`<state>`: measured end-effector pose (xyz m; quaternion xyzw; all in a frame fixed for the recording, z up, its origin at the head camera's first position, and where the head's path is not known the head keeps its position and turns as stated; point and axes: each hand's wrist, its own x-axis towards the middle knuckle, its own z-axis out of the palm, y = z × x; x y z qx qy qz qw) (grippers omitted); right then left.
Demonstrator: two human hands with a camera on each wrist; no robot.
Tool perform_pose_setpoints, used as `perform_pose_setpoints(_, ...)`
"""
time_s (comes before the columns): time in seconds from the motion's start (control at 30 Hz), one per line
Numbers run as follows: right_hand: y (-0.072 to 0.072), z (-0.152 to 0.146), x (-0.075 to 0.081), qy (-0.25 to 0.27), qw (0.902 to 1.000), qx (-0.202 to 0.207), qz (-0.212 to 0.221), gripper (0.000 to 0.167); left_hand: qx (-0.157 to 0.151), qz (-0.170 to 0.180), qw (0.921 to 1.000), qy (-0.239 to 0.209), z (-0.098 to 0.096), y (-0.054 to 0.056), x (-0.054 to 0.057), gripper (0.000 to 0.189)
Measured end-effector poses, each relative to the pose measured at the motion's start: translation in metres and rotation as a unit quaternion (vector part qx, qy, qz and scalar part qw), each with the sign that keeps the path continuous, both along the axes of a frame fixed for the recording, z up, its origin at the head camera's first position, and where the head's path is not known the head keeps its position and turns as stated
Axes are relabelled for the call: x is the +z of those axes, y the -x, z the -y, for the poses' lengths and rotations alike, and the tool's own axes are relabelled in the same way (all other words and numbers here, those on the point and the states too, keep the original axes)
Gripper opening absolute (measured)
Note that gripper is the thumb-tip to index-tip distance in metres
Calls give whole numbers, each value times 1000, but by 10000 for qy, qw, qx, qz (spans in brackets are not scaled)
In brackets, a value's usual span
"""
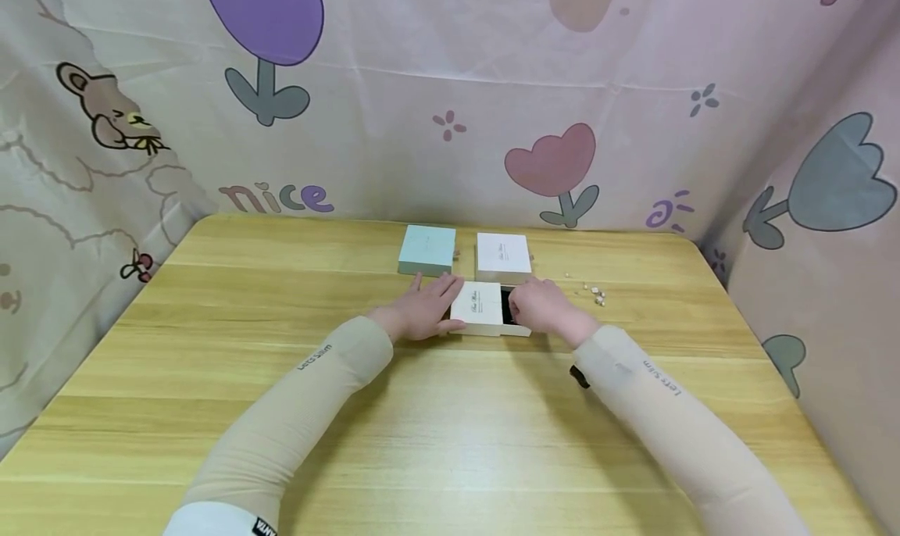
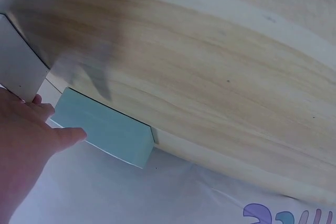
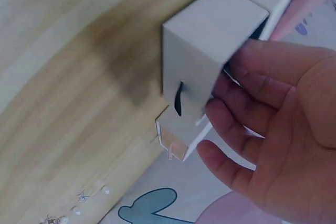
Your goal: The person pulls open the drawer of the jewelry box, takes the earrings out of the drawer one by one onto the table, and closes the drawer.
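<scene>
A white drawer-style box [image 1: 476, 305] with dark script on its lid lies at mid-table, its drawer [image 3: 191, 51] pulled partway out to the right. The drawer's inside is dark, and a black ribbon tab [image 3: 178, 99] shows on its front. My left hand [image 1: 420, 311] rests against the left end of the box with straight, spread fingers. My right hand [image 1: 540, 308] reaches in over the drawer from the right. Its thumb and forefinger tips dip inside and are hidden, the other fingers loosely bent outside. I cannot tell whether they pinch anything.
Behind stand a teal box [image 1: 427, 248] and a second white box [image 1: 502, 255]. Several small, shiny jewellery-like pieces [image 1: 598, 295] lie on the wooden table [image 1: 450, 427] to the right. A patterned cloth [image 1: 394, 145] hangs along the back and sides.
</scene>
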<state>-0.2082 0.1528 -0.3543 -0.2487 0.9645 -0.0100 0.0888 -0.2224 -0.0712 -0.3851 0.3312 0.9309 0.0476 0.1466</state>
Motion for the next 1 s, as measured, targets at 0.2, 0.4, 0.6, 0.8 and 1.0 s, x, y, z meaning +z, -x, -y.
perform_pose_setpoints(0.2, 8, -16, 17, 732, 9956, -369, 444, 12, 1, 1, 10000, 36, 1, 0, 0, 82)
perform_pose_setpoints(0.4, 19, -53, 28, 1222, 9850, -1196, 218, 14, 52, 8, 10000, -4, 2, -1, 1, 83)
perform_pose_setpoints(0.6, 24, -87, 21, 988, 9802, -1715, 107, 16, 60, 28, 10000, 11, 3, -3, 1, 82)
perform_pose_setpoints(0.8, 25, -105, 9, 881, 9766, -1944, 256, 16, 23, -42, 10000, -3, 2, -2, 0, 82)
perform_pose_setpoints(1.0, 26, -112, 1, 873, 9711, -2162, 517, 19, 17, -43, 10000, 38, 0, -1, 1, 82)
